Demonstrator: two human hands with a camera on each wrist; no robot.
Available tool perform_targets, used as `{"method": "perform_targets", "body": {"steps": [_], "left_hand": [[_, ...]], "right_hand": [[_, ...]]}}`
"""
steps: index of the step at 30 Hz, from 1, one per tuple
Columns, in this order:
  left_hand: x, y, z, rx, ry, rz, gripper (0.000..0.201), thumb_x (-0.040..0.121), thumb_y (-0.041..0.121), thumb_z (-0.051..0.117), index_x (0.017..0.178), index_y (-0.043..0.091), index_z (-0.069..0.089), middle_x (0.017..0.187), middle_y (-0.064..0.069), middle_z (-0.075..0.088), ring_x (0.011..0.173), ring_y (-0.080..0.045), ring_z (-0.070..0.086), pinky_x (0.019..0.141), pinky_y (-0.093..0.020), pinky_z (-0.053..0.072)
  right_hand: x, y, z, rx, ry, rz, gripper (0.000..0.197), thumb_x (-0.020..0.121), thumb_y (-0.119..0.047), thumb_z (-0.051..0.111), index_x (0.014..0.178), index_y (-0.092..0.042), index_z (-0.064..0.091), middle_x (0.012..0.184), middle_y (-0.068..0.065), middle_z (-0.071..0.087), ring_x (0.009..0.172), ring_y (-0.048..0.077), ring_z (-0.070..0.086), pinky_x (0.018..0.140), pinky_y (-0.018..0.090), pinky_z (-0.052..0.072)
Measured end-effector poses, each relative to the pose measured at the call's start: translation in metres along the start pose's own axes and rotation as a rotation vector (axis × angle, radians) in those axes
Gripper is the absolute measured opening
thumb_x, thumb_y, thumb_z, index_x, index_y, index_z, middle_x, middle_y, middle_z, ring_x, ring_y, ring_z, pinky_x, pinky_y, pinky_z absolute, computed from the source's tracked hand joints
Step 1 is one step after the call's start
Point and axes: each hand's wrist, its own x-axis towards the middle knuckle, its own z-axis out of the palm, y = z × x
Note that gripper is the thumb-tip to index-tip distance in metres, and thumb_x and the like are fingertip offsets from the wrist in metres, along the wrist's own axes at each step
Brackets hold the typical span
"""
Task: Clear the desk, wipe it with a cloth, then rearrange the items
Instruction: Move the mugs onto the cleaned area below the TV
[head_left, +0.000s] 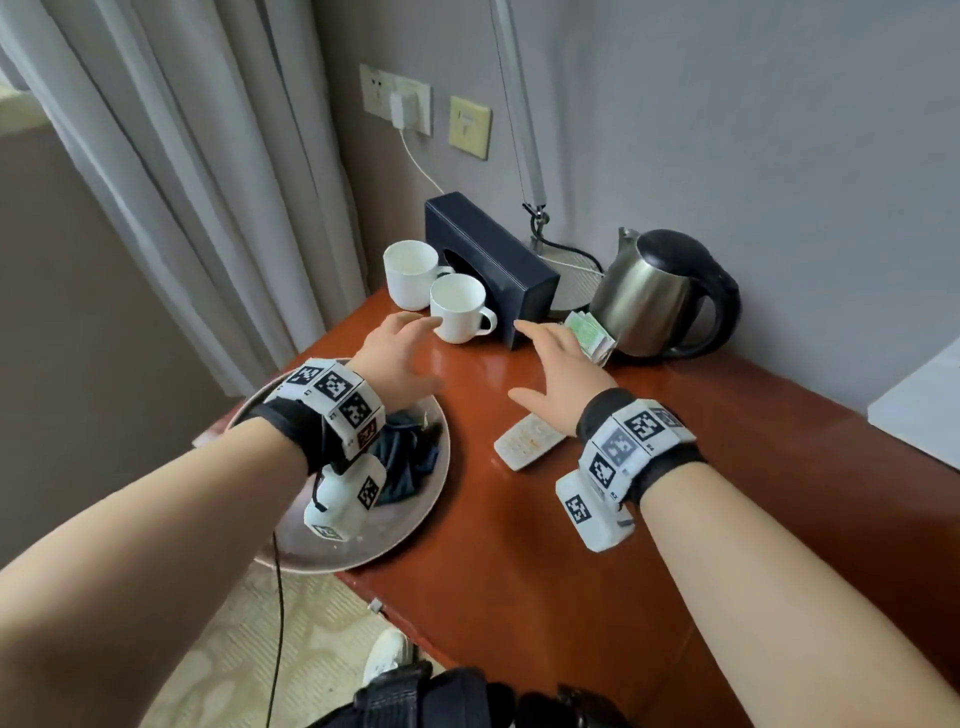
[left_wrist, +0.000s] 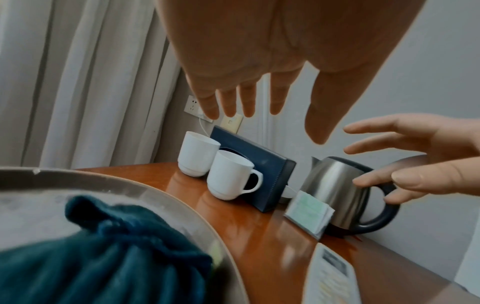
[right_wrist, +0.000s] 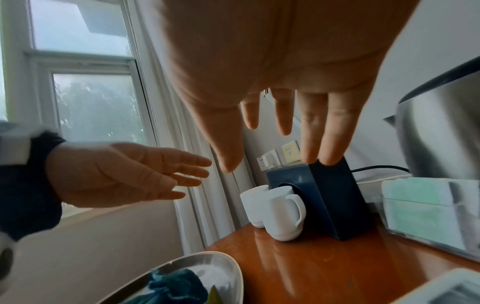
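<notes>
Both my hands hover open over the red-brown desk (head_left: 571, 545). My left hand (head_left: 410, 332) reaches with straight fingers toward the nearer white mug (head_left: 460, 309), just short of it. A second white mug (head_left: 410, 273) stands behind. My right hand (head_left: 540, 343) spreads beside the near end of the dark blue tissue box (head_left: 498, 265); I cannot tell whether it touches. Green sachets (head_left: 592, 335) lean against the steel kettle (head_left: 660, 293). A white remote (head_left: 527, 439) lies under my right wrist. A teal cloth (head_left: 410, 462) is bunched on the grey round tray (head_left: 363, 540).
The tray overhangs the desk's left corner. Curtains (head_left: 208, 182) hang close on the left. A lamp base (head_left: 571, 275) sits behind the tissue box, under wall sockets with a plugged charger (head_left: 402, 109). A white object (head_left: 919, 400) lies at the right edge.
</notes>
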Motion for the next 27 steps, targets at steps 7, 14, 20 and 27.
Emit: {"method": "perform_targets", "body": {"steps": [7, 14, 20, 27], "left_hand": [[0.098, -0.061, -0.048, 0.101, -0.021, -0.017, 0.078, 0.080, 0.021, 0.067, 0.147, 0.024, 0.026, 0.155, -0.004, 0.019, 0.143, -0.023, 0.020, 0.115, -0.037, 0.025], [0.180, -0.082, -0.059, 0.251, -0.095, 0.002, 0.088, 0.081, 0.030, 0.069, 0.150, 0.028, 0.015, 0.159, -0.005, 0.002, 0.146, -0.026, 0.010, 0.116, -0.043, 0.024], [0.224, -0.075, -0.052, 0.303, -0.200, 0.038, 0.093, 0.081, 0.029, 0.070, 0.150, 0.027, 0.008, 0.159, -0.005, -0.006, 0.147, -0.027, 0.005, 0.116, -0.044, 0.020], [0.243, -0.070, -0.044, 0.352, -0.272, 0.023, 0.091, 0.080, 0.031, 0.068, 0.150, 0.029, 0.009, 0.152, -0.003, 0.019, 0.140, -0.026, 0.019, 0.111, -0.042, 0.028]], "right_hand": [[0.101, -0.047, 0.013, -0.075, -0.010, 0.151, 0.072, 0.088, -0.032, 0.060, 0.145, -0.027, 0.018, 0.150, 0.002, 0.019, 0.124, 0.028, 0.046, 0.100, 0.040, 0.043], [0.177, -0.061, 0.021, -0.188, -0.013, 0.209, 0.078, 0.085, -0.028, 0.062, 0.147, -0.029, 0.013, 0.151, 0.004, 0.018, 0.137, 0.028, 0.025, 0.104, 0.040, 0.035], [0.205, -0.062, 0.035, -0.204, -0.109, 0.251, 0.082, 0.085, -0.032, 0.060, 0.149, -0.029, 0.009, 0.156, 0.006, 0.009, 0.142, 0.028, 0.016, 0.109, 0.042, 0.028], [0.215, -0.059, 0.041, -0.247, -0.057, 0.259, 0.086, 0.082, -0.040, 0.063, 0.148, -0.028, 0.010, 0.149, 0.007, 0.023, 0.134, 0.028, 0.022, 0.101, 0.039, 0.036]]}}
